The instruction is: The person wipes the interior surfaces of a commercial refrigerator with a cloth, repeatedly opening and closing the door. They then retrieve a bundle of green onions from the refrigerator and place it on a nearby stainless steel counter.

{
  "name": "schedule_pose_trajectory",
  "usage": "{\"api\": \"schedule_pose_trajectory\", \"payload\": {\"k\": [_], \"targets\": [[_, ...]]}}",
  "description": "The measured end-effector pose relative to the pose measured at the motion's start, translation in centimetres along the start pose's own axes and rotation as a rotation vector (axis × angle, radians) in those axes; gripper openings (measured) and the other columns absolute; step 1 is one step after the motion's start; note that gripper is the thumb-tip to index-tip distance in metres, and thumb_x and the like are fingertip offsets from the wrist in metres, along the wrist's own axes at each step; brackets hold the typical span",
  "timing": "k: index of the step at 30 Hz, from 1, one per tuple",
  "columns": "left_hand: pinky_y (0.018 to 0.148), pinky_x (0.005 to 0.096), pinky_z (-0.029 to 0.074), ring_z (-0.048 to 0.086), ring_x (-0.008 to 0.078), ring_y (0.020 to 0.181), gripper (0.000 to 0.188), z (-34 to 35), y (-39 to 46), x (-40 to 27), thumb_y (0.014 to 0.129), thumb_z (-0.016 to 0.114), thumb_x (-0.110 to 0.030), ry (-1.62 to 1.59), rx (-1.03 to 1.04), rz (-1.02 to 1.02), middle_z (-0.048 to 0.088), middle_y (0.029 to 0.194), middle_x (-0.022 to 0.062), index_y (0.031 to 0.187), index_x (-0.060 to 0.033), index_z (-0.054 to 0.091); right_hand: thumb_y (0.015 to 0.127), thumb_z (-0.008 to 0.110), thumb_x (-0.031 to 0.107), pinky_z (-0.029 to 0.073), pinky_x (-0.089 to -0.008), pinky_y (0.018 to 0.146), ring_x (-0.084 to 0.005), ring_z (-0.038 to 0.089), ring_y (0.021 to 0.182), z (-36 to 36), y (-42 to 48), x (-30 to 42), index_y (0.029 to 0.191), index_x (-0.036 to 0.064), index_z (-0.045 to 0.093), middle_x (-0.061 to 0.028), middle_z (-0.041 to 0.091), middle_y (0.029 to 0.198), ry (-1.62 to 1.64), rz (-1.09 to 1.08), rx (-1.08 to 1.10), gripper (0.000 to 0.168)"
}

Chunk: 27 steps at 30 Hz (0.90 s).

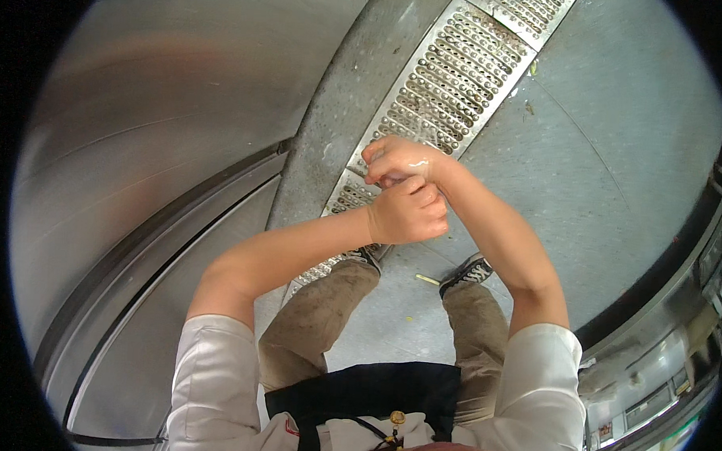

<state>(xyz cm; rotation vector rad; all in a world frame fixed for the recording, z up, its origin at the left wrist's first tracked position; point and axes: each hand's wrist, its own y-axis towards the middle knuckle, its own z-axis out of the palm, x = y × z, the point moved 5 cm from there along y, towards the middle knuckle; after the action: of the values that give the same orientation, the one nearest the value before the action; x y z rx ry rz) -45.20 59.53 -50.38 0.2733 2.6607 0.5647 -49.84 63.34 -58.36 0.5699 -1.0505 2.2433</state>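
Note:
My left hand (410, 214) comes in from the left with its fingers curled and touches the underside of my right hand (398, 161). The right hand's fingers are bent, and its wrist and back look wet and shiny. No object shows in either hand, though the spot where they meet is partly hidden. Both hands are held in front of me, above a perforated metal drain grate (449, 79) in the floor. Bare forearms lead back to short white sleeves.
A large metal panel (163, 87) stands at the left. Grey floor (590, 144) with small scraps stretches right, towards metal kitchen equipment (648, 378) at the lower right. My dark shoes (470, 271) stand near a yellowish strip (428, 279).

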Motion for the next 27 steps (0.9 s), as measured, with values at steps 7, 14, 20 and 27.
{"api": "schedule_pose_trajectory", "payload": {"k": [7, 14, 20, 27], "targets": [[0.079, 0.0355, 0.041, 0.053, 0.0213, 0.087, 0.011, -1.9, 2.3, -1.6, 0.056, 0.054, -0.022, 0.004, 0.104, 0.14, 0.057, 0.082, 0.0033, 0.063, -0.0138, 0.053, 0.058, 0.063, 0.007, 0.03, -0.0278, 0.038, -0.0113, 0.038, 0.041, 1.7, -1.7, 2.3, 0.053, 0.004, 0.04, -0.0012, 0.039, 0.047, -0.239, 0.03, -0.067, 0.023], [0.092, 0.0385, 0.037, 0.052, 0.0227, 0.098, 0.022, -3.4, 4.8, -4.6, 0.065, 0.053, -0.019, 0.068, 0.206, 0.174, 0.059, 0.099, 0.0057, 0.084, -0.0109, 0.06, 0.058, 0.062, 0.006, 0.033, -0.0318, 0.038, -0.0143, 0.041, 0.04, 4.4, -5.5, 6.0, 0.054, 0.004, 0.041, -0.0036, 0.04, 0.046, -0.498, 0.032, -0.132, 0.021], [0.086, 0.0374, 0.04, 0.053, 0.0237, 0.097, 0.022, -5.4, 7.7, -5.4, 0.078, 0.045, -0.017, -0.319, 0.488, -0.116, 0.057, 0.099, 0.0117, 0.094, -0.0053, 0.056, 0.064, 0.061, 0.023, 0.045, -0.0403, 0.058, -0.031, 0.057, 0.061, 7.0, -9.2, 9.6, 0.067, 0.0, 0.059, -0.0175, 0.057, 0.062, -0.95, -0.111, -0.518, 0.023], [0.091, 0.0369, 0.037, 0.049, 0.0246, 0.101, 0.022, -20.3, 10.9, -11.5, 0.083, 0.046, -0.014, 0.0, 0.332, -0.024, 0.052, 0.108, 0.0116, 0.102, -0.005, 0.051, 0.076, 0.063, 0.029, 0.042, -0.0328, 0.051, -0.0183, 0.052, 0.055, 13.1, -17.4, 14.6, 0.066, 0.0, 0.056, -0.0098, 0.055, 0.06, -0.702, -0.056, -0.697, 0.032]]}}
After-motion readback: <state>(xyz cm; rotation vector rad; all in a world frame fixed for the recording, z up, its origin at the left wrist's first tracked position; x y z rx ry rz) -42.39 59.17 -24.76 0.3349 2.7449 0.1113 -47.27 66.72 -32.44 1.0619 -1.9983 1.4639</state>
